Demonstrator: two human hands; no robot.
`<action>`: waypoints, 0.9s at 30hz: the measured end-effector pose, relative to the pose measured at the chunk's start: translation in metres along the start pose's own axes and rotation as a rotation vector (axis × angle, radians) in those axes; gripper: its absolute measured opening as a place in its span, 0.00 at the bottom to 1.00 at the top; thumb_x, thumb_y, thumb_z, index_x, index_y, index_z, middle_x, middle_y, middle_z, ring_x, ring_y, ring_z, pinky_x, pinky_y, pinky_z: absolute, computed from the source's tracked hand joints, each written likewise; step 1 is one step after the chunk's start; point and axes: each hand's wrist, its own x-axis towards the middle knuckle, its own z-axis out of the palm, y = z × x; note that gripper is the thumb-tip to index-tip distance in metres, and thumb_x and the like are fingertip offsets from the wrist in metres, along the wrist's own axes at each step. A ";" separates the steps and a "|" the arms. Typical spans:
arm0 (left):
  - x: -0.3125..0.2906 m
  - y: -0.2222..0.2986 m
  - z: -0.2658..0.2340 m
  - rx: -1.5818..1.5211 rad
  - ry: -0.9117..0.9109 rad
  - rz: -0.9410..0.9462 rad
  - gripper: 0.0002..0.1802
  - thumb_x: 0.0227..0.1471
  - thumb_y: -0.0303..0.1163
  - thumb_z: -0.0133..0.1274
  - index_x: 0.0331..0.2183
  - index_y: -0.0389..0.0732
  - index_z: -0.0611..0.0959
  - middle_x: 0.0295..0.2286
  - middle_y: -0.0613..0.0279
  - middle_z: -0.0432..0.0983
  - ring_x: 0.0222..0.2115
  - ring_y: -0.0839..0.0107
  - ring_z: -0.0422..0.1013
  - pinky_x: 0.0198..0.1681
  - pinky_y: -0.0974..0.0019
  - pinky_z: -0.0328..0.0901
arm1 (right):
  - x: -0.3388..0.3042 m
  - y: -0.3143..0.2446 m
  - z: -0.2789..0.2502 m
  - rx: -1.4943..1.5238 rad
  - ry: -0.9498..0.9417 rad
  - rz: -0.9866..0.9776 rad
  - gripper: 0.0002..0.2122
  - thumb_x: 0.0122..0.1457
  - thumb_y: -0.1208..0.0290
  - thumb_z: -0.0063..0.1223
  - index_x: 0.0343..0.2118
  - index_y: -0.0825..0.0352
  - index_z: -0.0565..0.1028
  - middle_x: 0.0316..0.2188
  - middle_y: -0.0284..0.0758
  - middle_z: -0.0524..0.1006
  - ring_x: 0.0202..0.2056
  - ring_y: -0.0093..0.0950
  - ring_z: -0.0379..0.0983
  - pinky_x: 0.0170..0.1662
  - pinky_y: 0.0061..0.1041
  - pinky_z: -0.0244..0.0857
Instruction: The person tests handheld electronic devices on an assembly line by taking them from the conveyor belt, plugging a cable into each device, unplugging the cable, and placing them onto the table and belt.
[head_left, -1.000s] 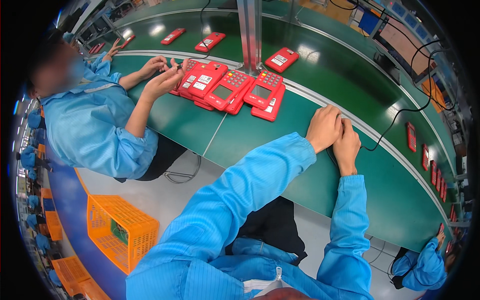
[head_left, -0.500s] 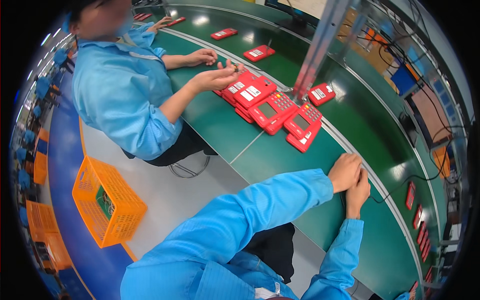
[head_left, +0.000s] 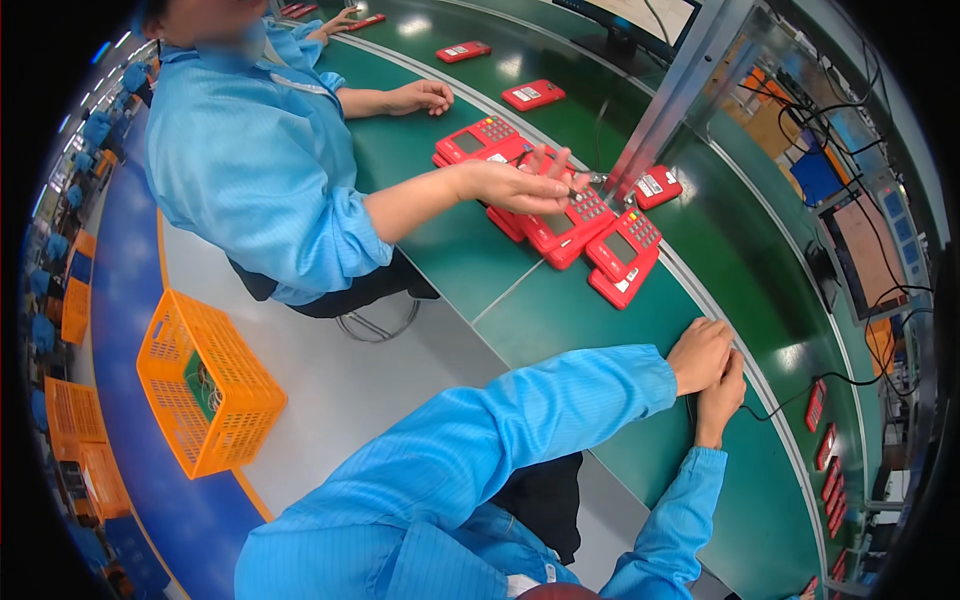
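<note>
Here the left hand [head_left: 703,355] and right hand [head_left: 722,395] are together at the far edge of the green workbench [head_left: 540,312], fingers curled in — what they're clamped on is hidden, I can't tell — and a black cable [head_left: 764,417] trails out beside the right hand, away to the right! Over to the left, red card terminals [head_left: 622,250] lie piled near the foot of the metal post [head_left: 680,95], a co-worker's hand [head_left: 520,188] above them, while an orange crate [head_left: 250,430] sits at near left.
</note>
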 end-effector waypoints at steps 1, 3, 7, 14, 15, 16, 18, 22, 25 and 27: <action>0.001 0.001 -0.001 0.004 -0.020 -0.007 0.05 0.53 0.24 0.50 0.32 0.34 0.79 0.32 0.48 0.76 0.37 0.46 0.71 0.46 0.48 0.64 | 0.001 0.000 0.000 0.005 -0.005 0.009 0.13 0.67 0.59 0.50 0.42 0.65 0.75 0.32 0.46 0.82 0.35 0.49 0.79 0.35 0.43 0.68; 0.002 0.002 -0.003 0.002 -0.045 -0.014 0.05 0.53 0.25 0.51 0.31 0.34 0.79 0.32 0.48 0.76 0.36 0.46 0.71 0.46 0.48 0.65 | 0.001 -0.001 -0.001 0.006 -0.008 0.023 0.13 0.66 0.59 0.50 0.42 0.65 0.75 0.32 0.46 0.82 0.36 0.49 0.79 0.35 0.43 0.68; 0.002 0.003 -0.006 0.001 -0.020 0.007 0.04 0.52 0.24 0.51 0.30 0.34 0.79 0.31 0.47 0.76 0.34 0.45 0.71 0.44 0.47 0.65 | 0.000 -0.005 -0.001 0.022 -0.004 0.017 0.12 0.66 0.60 0.51 0.41 0.65 0.74 0.31 0.46 0.82 0.35 0.49 0.79 0.35 0.43 0.68; 0.002 0.005 -0.006 -0.013 0.020 0.038 0.04 0.50 0.23 0.51 0.30 0.33 0.79 0.29 0.47 0.76 0.33 0.45 0.71 0.42 0.47 0.65 | -0.002 -0.006 -0.003 0.024 0.008 -0.003 0.11 0.65 0.61 0.52 0.40 0.65 0.74 0.31 0.46 0.82 0.34 0.49 0.78 0.35 0.42 0.68; 0.002 0.006 -0.006 -0.016 0.019 0.038 0.04 0.50 0.23 0.51 0.30 0.33 0.79 0.29 0.47 0.76 0.33 0.45 0.71 0.42 0.47 0.65 | -0.003 -0.007 -0.004 0.021 0.009 -0.003 0.11 0.65 0.61 0.52 0.40 0.65 0.74 0.31 0.46 0.82 0.34 0.49 0.78 0.35 0.42 0.68; 0.002 0.006 -0.006 -0.017 0.017 0.036 0.05 0.50 0.23 0.51 0.31 0.33 0.79 0.30 0.47 0.76 0.33 0.45 0.71 0.42 0.47 0.65 | -0.003 -0.010 -0.005 0.022 0.002 0.009 0.11 0.65 0.61 0.52 0.40 0.65 0.74 0.31 0.46 0.82 0.35 0.49 0.78 0.35 0.42 0.68; 0.002 0.006 -0.006 -0.019 0.012 0.035 0.05 0.50 0.23 0.51 0.31 0.32 0.79 0.30 0.47 0.76 0.33 0.45 0.71 0.41 0.47 0.65 | -0.003 -0.010 -0.006 0.023 -0.005 0.023 0.11 0.64 0.61 0.53 0.41 0.65 0.74 0.31 0.46 0.82 0.35 0.49 0.78 0.35 0.42 0.68; 0.002 0.005 -0.007 0.001 -0.004 0.037 0.06 0.50 0.22 0.51 0.32 0.33 0.80 0.30 0.46 0.77 0.33 0.45 0.72 0.41 0.47 0.65 | -0.002 -0.007 -0.004 0.013 -0.011 0.013 0.12 0.64 0.61 0.53 0.41 0.65 0.74 0.32 0.47 0.81 0.36 0.49 0.78 0.37 0.43 0.69; 0.003 0.003 -0.008 0.000 -0.015 0.040 0.07 0.50 0.22 0.50 0.33 0.33 0.80 0.30 0.46 0.77 0.33 0.45 0.72 0.41 0.47 0.65 | -0.003 -0.010 -0.005 0.008 -0.015 0.006 0.12 0.64 0.61 0.52 0.41 0.65 0.74 0.33 0.47 0.81 0.37 0.50 0.78 0.38 0.43 0.69; 0.003 0.003 -0.007 0.005 -0.029 0.035 0.07 0.50 0.22 0.50 0.33 0.33 0.80 0.30 0.46 0.77 0.33 0.44 0.72 0.41 0.46 0.65 | -0.002 -0.010 -0.006 0.004 -0.016 0.003 0.12 0.64 0.61 0.52 0.41 0.65 0.74 0.33 0.47 0.81 0.37 0.50 0.78 0.38 0.44 0.69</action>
